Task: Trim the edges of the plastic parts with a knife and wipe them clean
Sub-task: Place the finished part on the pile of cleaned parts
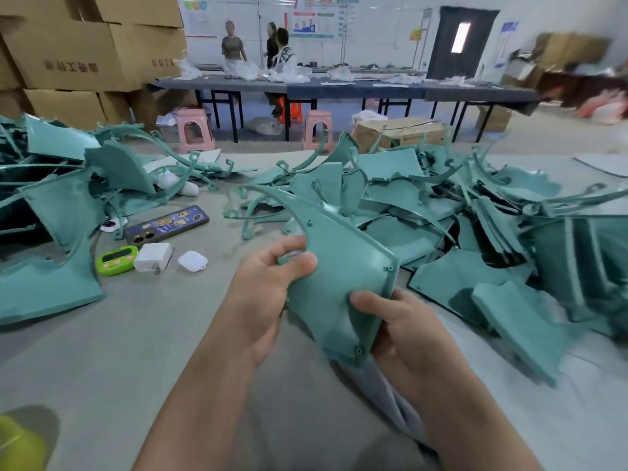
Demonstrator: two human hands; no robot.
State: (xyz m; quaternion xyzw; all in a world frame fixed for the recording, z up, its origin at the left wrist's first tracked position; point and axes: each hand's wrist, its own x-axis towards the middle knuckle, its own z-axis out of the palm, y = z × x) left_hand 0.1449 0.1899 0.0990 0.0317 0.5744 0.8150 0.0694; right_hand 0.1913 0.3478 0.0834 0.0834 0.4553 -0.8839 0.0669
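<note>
I hold one teal plastic part (334, 266) above the table, a curved panel with a long thin arc running up to the left. My left hand (268, 283) grips its left edge, thumb on the face. My right hand (394, 321) holds the lower right edge, thumb on top, and a grey cloth (384, 392) hangs down from under this hand. No knife is visible. A big heap of the same teal parts (458, 212) lies to the right, and another pile (57, 205) lies to the left.
On the grey table (136, 334) to the left lie a phone (166, 224), a green timer (117, 260), a white charger (153, 256) and a white earbud case (192, 260). A yellow object (17, 443) sits at the bottom left. Cardboard boxes (78, 52), pink stools and people stand beyond.
</note>
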